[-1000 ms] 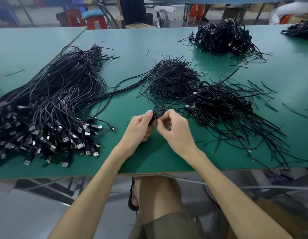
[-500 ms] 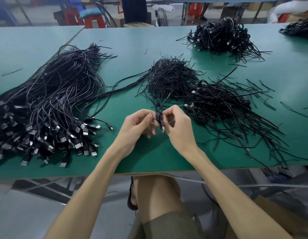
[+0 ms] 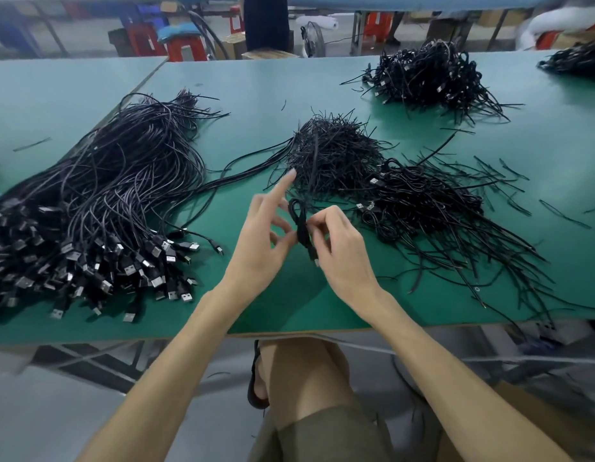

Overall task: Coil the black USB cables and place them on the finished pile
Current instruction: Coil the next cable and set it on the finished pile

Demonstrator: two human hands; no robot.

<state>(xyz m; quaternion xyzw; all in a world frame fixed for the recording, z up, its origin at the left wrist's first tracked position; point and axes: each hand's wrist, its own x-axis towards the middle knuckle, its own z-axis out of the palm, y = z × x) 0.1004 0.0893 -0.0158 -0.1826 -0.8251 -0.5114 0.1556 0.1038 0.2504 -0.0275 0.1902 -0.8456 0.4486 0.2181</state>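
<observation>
Black coiled USB cable is being pinched over the tabletop by the right hand, loop pointing away; the left hand is being held loose, empty. The finished pile is lying rightwards, nearer that hand.

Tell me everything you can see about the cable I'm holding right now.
The cable is thin, black, rubbery-looking, folded into a narrow bundle with a loop on top and a plug hanging below. It sits above the green table, pinched mid-length by the right hand; the thumb of the left hand seems to touch it.
</observation>
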